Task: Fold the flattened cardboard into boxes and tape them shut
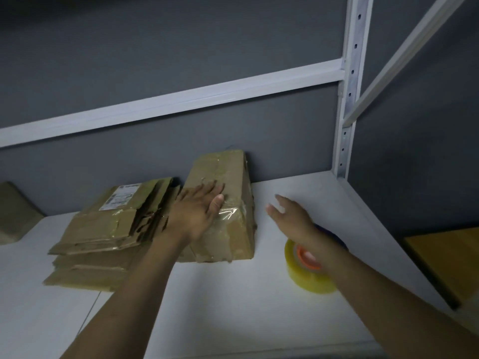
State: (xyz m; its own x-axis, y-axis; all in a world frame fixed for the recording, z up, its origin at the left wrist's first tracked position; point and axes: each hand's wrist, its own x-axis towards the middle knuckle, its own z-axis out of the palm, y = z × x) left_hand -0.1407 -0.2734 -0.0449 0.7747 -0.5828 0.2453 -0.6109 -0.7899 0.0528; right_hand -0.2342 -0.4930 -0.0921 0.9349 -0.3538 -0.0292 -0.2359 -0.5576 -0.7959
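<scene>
A folded, taped brown cardboard box (228, 177) stands on the white shelf (233, 294) against the grey back wall. My left hand (199, 206) lies flat on its top, fingers spread. To its left lies a stack of flattened cardboard (103, 229), the top piece bearing a white label. My right hand (290, 213) hovers open above the shelf to the right of the box, holding nothing. Under my right wrist stands a roll of clear yellowish tape (305, 270) with an orange core, partly hidden by the forearm.
A white metal shelf upright (350, 86) and crossbeam (181, 99) frame the bay. Another brown box (15, 213) sits at the far left edge. A yellow-brown board (451, 257) lies beyond the shelf's right edge.
</scene>
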